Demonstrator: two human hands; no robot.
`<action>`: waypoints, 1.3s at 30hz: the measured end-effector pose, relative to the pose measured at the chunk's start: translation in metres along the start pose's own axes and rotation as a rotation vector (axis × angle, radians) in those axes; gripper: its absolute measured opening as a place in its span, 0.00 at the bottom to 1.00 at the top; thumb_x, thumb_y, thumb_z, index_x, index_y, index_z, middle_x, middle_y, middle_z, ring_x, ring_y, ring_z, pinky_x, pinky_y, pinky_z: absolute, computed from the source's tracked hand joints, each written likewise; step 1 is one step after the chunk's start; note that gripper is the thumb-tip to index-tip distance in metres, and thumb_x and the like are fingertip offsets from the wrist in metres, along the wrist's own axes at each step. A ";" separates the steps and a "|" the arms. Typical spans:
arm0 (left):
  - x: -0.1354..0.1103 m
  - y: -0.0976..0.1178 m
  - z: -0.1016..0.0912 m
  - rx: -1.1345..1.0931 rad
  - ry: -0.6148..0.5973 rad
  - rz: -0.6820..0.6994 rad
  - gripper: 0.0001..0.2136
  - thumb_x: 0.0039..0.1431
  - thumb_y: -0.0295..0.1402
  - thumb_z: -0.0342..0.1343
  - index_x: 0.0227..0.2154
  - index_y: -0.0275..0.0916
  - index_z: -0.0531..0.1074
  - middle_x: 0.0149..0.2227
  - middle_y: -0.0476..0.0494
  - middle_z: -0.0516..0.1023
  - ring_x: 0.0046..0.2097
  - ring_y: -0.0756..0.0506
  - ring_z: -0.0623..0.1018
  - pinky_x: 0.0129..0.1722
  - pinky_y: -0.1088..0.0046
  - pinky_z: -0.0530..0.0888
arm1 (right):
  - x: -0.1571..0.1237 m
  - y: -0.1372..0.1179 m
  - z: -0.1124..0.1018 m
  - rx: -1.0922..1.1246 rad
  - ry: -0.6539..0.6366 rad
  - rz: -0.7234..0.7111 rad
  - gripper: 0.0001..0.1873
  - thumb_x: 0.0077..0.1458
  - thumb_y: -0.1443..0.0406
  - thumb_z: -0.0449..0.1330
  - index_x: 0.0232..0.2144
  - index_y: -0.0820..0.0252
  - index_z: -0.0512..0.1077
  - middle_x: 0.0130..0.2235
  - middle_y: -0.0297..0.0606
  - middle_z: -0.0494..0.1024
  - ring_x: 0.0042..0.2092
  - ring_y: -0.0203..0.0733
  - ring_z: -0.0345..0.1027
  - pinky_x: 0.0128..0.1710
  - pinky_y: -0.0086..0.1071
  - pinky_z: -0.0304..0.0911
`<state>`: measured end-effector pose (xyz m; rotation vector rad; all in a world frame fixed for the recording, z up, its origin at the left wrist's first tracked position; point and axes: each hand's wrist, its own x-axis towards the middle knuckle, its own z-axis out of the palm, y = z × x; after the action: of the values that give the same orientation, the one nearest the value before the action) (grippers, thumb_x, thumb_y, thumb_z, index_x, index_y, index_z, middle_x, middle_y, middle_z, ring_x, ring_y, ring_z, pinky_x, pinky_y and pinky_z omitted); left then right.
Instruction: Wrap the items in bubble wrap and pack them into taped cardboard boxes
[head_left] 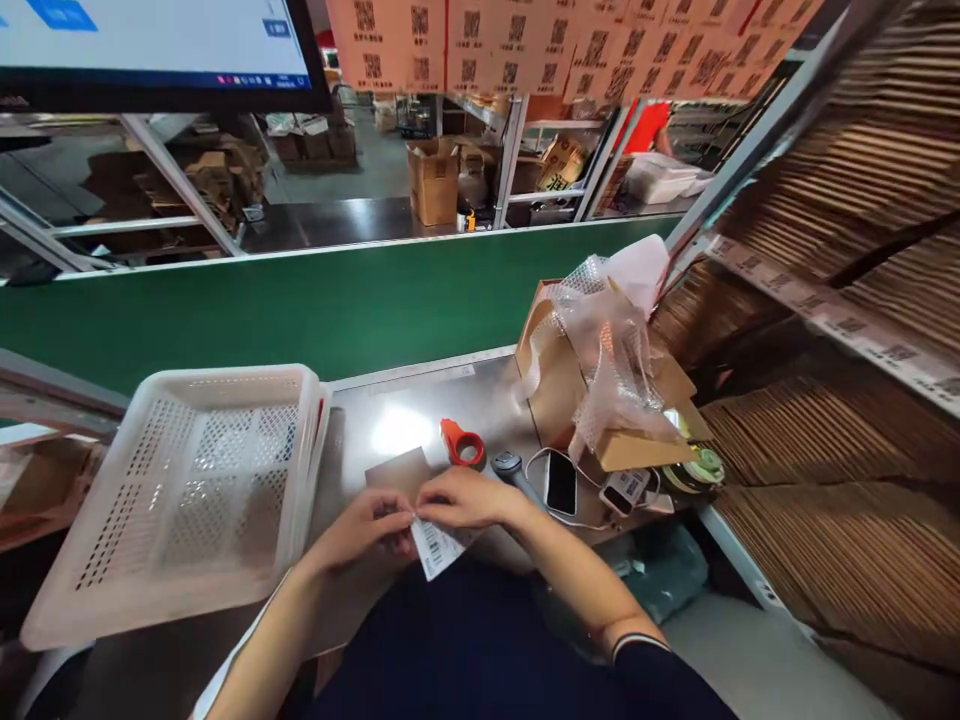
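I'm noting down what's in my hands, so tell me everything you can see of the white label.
The white label looks thin and papery, with dark barcode bars and print too small to read. It is tilted, a corner pointing down toward the body, near the close edge of the metal worktop. The fingertips of the left hand and right hand meet at its upper end, partly covering it.

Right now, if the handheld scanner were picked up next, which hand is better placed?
Probably the right hand: the scanner lies close beside it, while the left hand is farther off. Both hands pinch the barcoded label, so the right may need to let go first.
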<state>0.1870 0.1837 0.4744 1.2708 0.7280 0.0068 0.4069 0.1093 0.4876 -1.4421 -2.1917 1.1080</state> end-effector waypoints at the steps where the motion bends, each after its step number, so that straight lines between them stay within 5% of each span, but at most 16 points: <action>1: -0.002 0.001 0.001 -0.020 -0.031 -0.012 0.22 0.50 0.53 0.69 0.29 0.37 0.75 0.27 0.46 0.81 0.28 0.48 0.80 0.30 0.74 0.74 | -0.001 0.000 -0.001 0.048 -0.022 -0.025 0.11 0.67 0.62 0.59 0.42 0.60 0.80 0.35 0.34 0.82 0.34 0.34 0.70 0.33 0.26 0.57; 17: -0.007 -0.002 -0.005 -0.223 -0.274 -0.038 0.24 0.46 0.49 0.75 0.33 0.32 0.77 0.27 0.44 0.82 0.25 0.49 0.81 0.29 0.74 0.78 | -0.007 -0.006 0.003 0.361 -0.084 -0.101 0.19 0.68 0.54 0.56 0.35 0.61 0.78 0.29 0.33 0.78 0.30 0.35 0.68 0.31 0.28 0.60; 23: 0.000 -0.020 -0.003 -0.354 -0.157 0.021 0.19 0.46 0.43 0.74 0.28 0.34 0.73 0.21 0.49 0.77 0.21 0.53 0.74 0.23 0.78 0.70 | -0.004 0.000 0.026 0.149 0.439 -0.315 0.16 0.64 0.63 0.61 0.53 0.55 0.75 0.52 0.45 0.80 0.53 0.46 0.74 0.54 0.42 0.70; 28: 0.007 -0.042 0.004 -0.574 -0.110 0.001 0.13 0.44 0.36 0.68 0.29 0.36 0.71 0.19 0.53 0.70 0.19 0.54 0.67 0.21 0.78 0.61 | 0.001 0.003 0.055 0.016 0.545 -0.455 0.16 0.64 0.70 0.60 0.52 0.52 0.77 0.50 0.44 0.81 0.51 0.45 0.76 0.50 0.41 0.73; 33: 0.015 -0.084 0.015 -0.558 0.113 -0.204 0.11 0.49 0.38 0.63 0.26 0.38 0.68 0.19 0.55 0.64 0.19 0.55 0.63 0.20 0.78 0.57 | 0.011 0.028 0.079 0.131 0.620 -0.255 0.04 0.63 0.65 0.63 0.38 0.55 0.79 0.44 0.41 0.82 0.46 0.44 0.77 0.47 0.40 0.73; 36: 0.014 -0.120 0.024 -0.422 0.274 -0.326 0.11 0.51 0.37 0.64 0.24 0.38 0.68 0.17 0.56 0.64 0.18 0.55 0.61 0.20 0.78 0.53 | 0.038 0.058 0.086 0.132 0.689 0.031 0.09 0.61 0.59 0.63 0.32 0.56 0.79 0.44 0.44 0.82 0.48 0.48 0.76 0.51 0.44 0.70; 39: 0.007 -0.156 0.035 -0.333 0.307 -0.397 0.09 0.49 0.31 0.64 0.21 0.37 0.69 0.15 0.55 0.65 0.16 0.55 0.60 0.19 0.77 0.50 | 0.077 0.086 0.094 0.078 0.756 0.236 0.12 0.58 0.57 0.61 0.28 0.57 0.77 0.47 0.49 0.80 0.52 0.53 0.72 0.57 0.51 0.65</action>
<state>0.1508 0.1052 0.3393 0.7995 1.1840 -0.0005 0.3708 0.1528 0.3499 -1.7419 -1.4631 0.5494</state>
